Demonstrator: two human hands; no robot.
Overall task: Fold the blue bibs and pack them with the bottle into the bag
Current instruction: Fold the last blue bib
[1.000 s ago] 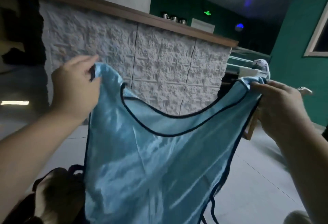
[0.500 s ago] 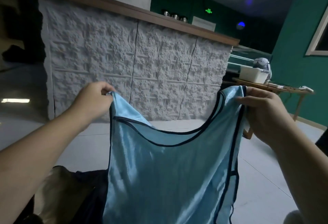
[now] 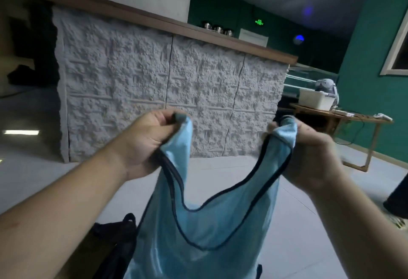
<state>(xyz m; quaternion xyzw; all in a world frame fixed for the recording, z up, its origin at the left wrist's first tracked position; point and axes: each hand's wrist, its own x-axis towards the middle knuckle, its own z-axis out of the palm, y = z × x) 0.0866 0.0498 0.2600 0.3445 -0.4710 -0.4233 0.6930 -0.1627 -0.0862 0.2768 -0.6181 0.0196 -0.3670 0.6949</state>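
You were at the folding step, with the shiny light-blue bib edged in dark piping (image 3: pixel 198 223) held up in the air in front of you, its body hanging down between your forearms above the pale tiled floor (image 3: pixel 287 245). Your left hand (image 3: pixel 145 139) had its fingers curled tight round one shoulder strap, pinching the bunched fabric at the top, and your right hand (image 3: pixel 309 146) gripped the other strap the same way, so neither of your hands was open at all. The neckline sagged in a loop between them. A dark fabric bag (image 3: pixel 114 241) lay low beside your left forearm, partly hidden by the bib. The bottle was not in view. The next move, as I judge it, called for bringing the two straps together to halve the bib lengthwise before lowering it towards the bag.
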